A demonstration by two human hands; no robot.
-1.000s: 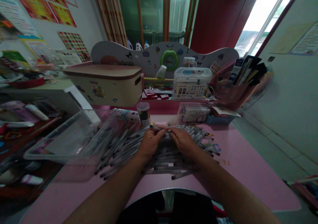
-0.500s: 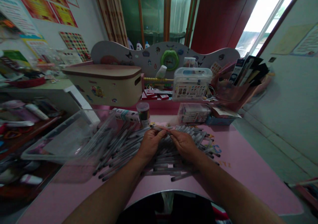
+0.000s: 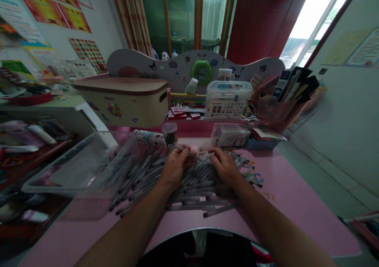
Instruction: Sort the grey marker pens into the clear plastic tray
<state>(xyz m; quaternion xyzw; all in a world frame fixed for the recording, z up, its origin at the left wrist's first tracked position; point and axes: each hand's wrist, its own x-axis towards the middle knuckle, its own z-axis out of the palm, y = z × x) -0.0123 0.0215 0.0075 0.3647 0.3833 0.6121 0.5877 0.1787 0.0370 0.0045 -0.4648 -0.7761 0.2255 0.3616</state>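
A big heap of grey pens [image 3: 148,178] covers the middle of the pink desk [image 3: 290,215]. My left hand [image 3: 174,167] rests on the heap with its fingers pinched on one pen [image 3: 181,148] that slants up to the left. My right hand [image 3: 226,166] lies beside it on the heap, fingers curled round pens at the far edge; which pen it grips is hard to make out. The two hands are a short gap apart.
A clear plastic bin [image 3: 79,168] lies tipped at the left, pens spilling from it. Behind the heap stand a small dark jar [image 3: 169,133], a carton [image 3: 149,137], clear boxes [image 3: 229,135] and a lidded case [image 3: 227,100]. A cream wooden box [image 3: 121,101] sits behind them at the left.
Both hands have moved apart and slightly forward over the heap. The left hand's pen now tilts up to the left instead of lying between both hands.
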